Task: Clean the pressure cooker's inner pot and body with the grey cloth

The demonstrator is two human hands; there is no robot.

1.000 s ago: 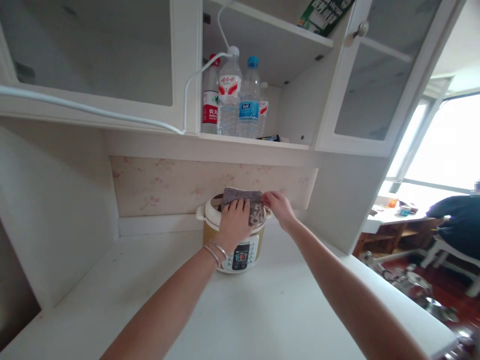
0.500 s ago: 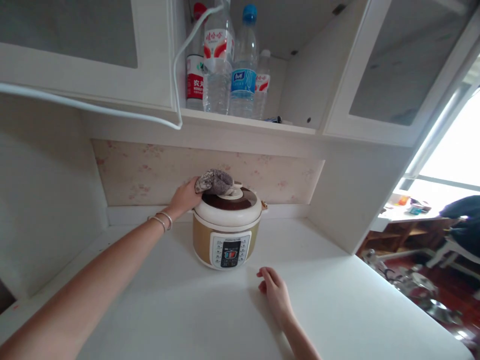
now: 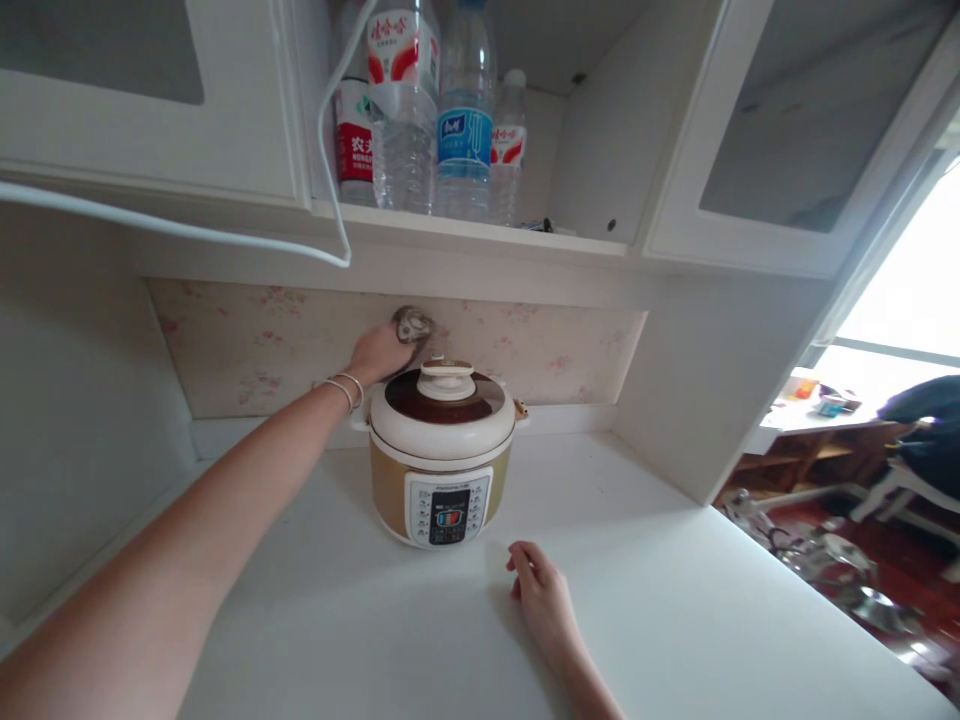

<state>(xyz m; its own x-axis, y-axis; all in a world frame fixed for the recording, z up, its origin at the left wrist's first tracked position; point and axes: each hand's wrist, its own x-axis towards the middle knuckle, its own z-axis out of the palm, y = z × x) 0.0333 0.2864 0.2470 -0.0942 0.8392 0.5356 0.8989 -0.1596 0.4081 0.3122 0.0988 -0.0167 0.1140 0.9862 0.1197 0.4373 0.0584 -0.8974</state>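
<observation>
A white and gold electric pressure cooker point(image 3: 441, 490) with a brown-topped lid stands on the white counter point(image 3: 360, 600). My left hand point(image 3: 380, 353), with two bracelets at the wrist, reaches behind the lid's left side. It is closed on a grey patterned cloth point(image 3: 413, 326), bunched up near the flowered back panel; whether the cloth touches the panel or the lid's rear edge I cannot tell. The lid's handle point(image 3: 447, 378) is uncovered. In front of the cooker, to its right, my right hand point(image 3: 538, 585) rests at the counter with fingers loosely curled and nothing visible in them.
Overhead, several plastic bottles point(image 3: 465, 150) stand on an open cabinet shelf point(image 3: 570, 240). A white cable point(image 3: 225, 230) hangs across the left side below the cabinet. At right, past the counter's edge, metal pots point(image 3: 832, 565) lie low near a chair.
My left hand and the cloth have moved off the lid's top, back and up toward the flowered panel. The lid handle now shows. My right hand stays put; the view has shifted slightly.
</observation>
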